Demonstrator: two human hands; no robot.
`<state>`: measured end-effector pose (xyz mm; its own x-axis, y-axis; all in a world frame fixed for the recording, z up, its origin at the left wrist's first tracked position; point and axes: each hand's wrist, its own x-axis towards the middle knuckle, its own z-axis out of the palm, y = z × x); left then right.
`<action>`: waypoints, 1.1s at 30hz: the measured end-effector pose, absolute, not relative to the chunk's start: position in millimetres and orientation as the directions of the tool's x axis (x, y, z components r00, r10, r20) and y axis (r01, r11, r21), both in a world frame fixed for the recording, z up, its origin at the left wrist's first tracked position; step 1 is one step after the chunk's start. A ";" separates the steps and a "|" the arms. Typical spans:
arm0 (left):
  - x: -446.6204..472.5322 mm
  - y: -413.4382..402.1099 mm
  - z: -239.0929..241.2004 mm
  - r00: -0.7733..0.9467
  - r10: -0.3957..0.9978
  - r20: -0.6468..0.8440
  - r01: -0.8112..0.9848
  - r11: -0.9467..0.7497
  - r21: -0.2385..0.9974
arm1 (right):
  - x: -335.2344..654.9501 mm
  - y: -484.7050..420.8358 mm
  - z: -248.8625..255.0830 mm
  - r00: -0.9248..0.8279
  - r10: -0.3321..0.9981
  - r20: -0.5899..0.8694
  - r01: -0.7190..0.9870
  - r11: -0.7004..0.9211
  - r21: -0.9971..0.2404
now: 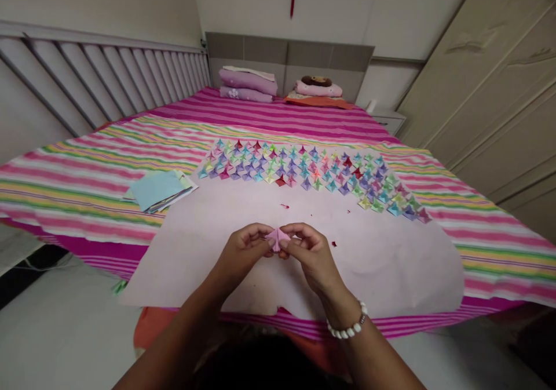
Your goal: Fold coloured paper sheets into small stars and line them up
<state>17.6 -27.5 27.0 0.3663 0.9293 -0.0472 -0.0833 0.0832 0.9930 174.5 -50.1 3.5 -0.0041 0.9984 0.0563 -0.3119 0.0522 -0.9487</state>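
Between my two hands is a small pink folded paper piece (pixel 278 237), pointed at the top with a crease down its middle. My left hand (pixel 248 250) pinches its left side with thumb and fingers. On the right side, my right hand (pixel 309 253) grips it the same way; a white bead bracelet (pixel 347 327) circles that wrist. Both hands are above a large pale paper sheet (pixel 382 262) laid on the bed. Farther back on the sheet stand rows of folded paper pieces (pixel 280 167) in many colours.
Left of the sheet lies a stack of coloured paper (pixel 157 189), light blue on top. Tiny red scraps (pixel 334 243) dot the sheet. Folded purple bedding (pixel 247 84) and a pink folded blanket (pixel 319 89) rest by the headboard (pixel 256 48). A white railing (pixel 104 77) runs along the left.
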 end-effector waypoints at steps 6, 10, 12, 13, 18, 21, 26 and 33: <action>18.4 -28.7 28.0 0.332 0.941 -0.071 -0.079 0.102 0.992 | 175.4 -50.4 2.6 -0.016 0.999 0.049 -0.313 0.042 -0.949; 18.2 -29.4 25.7 0.322 0.944 -0.079 -0.078 0.109 0.991 | 175.4 -49.9 2.9 -0.020 0.999 0.046 -0.339 0.036 -0.940; 18.7 -29.5 25.4 0.315 0.945 -0.089 -0.085 0.122 0.989 | 175.2 -49.5 3.6 -0.013 0.999 0.051 -0.341 0.044 -0.939; 19.2 -29.4 25.7 0.307 0.946 -0.100 -0.088 0.132 0.987 | 175.1 -49.3 3.9 -0.005 0.999 0.049 -0.336 0.045 -0.941; 20.7 -28.7 28.8 0.272 0.952 -0.144 -0.097 0.176 0.980 | 174.4 -49.1 4.6 0.009 0.999 0.033 -0.311 0.034 -0.950; 20.0 -28.6 29.5 0.297 0.945 -0.135 -0.107 0.174 0.979 | 174.3 -49.2 3.9 0.015 0.999 0.051 -0.314 0.053 -0.948; 19.4 -30.9 32.2 0.322 0.932 -0.168 -0.113 0.214 0.970 | 175.5 -48.6 1.5 0.045 0.994 0.098 -0.309 0.107 -0.945; 19.8 -32.1 35.3 0.299 0.935 -0.190 -0.068 0.219 0.973 | 174.6 -48.1 -1.7 0.042 0.990 0.131 -0.311 0.138 -0.941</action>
<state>19.8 -32.1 35.3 0.2993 0.9351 -0.1896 -0.0678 0.2191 0.9733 174.6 -48.1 -1.7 0.0419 0.9905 0.1311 -0.3106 0.1377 -0.9405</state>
